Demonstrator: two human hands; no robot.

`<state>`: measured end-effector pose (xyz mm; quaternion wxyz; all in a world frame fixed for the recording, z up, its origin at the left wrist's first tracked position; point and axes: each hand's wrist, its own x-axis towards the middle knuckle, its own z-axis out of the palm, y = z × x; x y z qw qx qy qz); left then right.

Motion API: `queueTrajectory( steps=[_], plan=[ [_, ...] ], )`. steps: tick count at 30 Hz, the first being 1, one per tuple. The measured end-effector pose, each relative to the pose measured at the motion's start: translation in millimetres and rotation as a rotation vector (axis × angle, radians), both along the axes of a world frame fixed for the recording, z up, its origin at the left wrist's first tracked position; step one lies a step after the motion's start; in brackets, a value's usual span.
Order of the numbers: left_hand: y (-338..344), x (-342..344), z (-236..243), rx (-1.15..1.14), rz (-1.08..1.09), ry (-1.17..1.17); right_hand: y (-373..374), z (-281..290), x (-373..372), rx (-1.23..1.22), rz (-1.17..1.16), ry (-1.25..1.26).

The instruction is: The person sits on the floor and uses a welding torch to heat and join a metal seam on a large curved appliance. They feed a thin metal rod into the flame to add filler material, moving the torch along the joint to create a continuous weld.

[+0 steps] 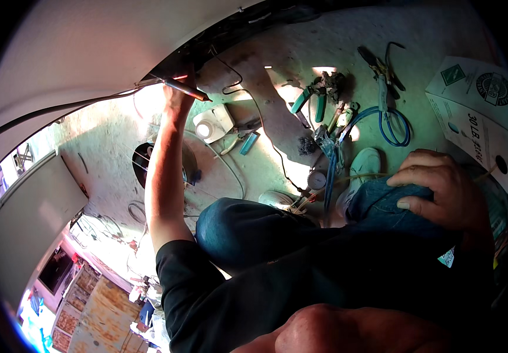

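My left hand (181, 94) reaches forward into the dark gap under the edge of a large white panel (89, 47). Its fingers are lost in shadow, so what they hold does not show. Across the wrist, at the panel's edge, lies a slim tapered metal cylinder (188, 89) with a coppery, dark tip. A thin dark tube (248, 94) runs from the gap down over the floor. Over my bent knee (377, 203) in blue jeans rests my right hand (433, 185), fingers loosely spread and holding nothing. Near my shoes sits a round pressure gauge (317, 180) with hoses.
Green-handled pliers (321, 107), a coiled blue hose (408, 132) and a small teal box (250, 143) lie on the concrete floor. Beside my left forearm are a white device (212, 125) and a dark round container (143, 163). A printed white carton (471, 117) stands at right.
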<state>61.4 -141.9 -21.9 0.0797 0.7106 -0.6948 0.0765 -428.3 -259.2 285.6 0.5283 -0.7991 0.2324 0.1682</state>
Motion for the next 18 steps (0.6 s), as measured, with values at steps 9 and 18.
queueTrajectory(
  steps=[9,18],
  plan=[
    [12.1,9.4,-12.1,-0.039,-0.105,-0.106,-1.1,4.3,3.7,-0.014,0.009,0.029],
    [9.9,-3.6,-1.1,0.038,-0.052,-0.123,-0.4,3.6,4.7,-0.012,-0.009,0.051]
  ],
)
